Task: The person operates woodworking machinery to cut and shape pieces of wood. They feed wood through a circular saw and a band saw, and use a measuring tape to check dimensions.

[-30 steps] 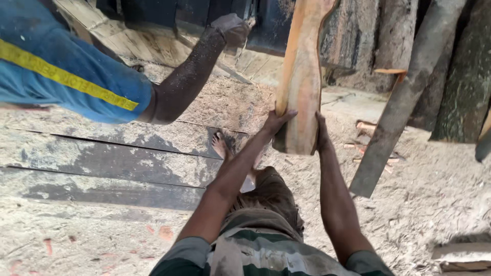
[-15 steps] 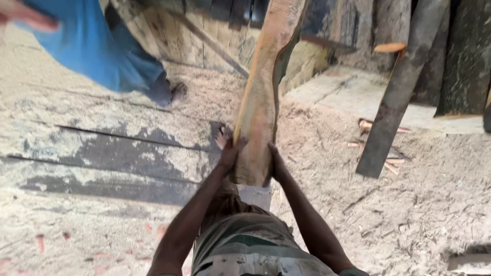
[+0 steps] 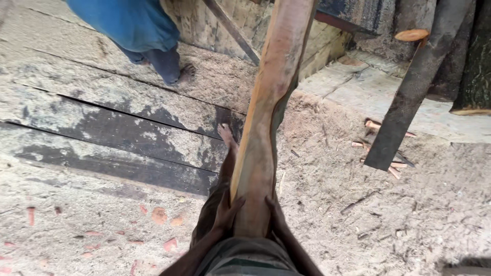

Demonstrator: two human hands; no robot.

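Sawdust covers the ground [image 3: 358, 214] under me, with dark wet planks [image 3: 102, 133] running off toward nine o'clock; nearest, my left hand [image 3: 226, 210] and right hand [image 3: 274, 213] press flat against either side of a long pale slab of wood [image 3: 266, 112], fingers spread along its lower end; the slab rises toward twelve o'clock, close against my body. My bare foot [image 3: 227, 135] shows just left of it; farther, at eleven o'clock, a person in blue clothes [image 3: 138, 25] stands on the boards, and at two o'clock a dark plank [image 3: 414, 87] leans beside logs [image 3: 473, 61].

A sawmill yard: sawdust-strewn ground [image 3: 409, 214], leaning logs [image 3: 409, 97], rough planks [image 3: 128, 133].

plank [image 3: 266, 117] top cut off by frame, co-worker [image 3: 133, 25] visible only below waist
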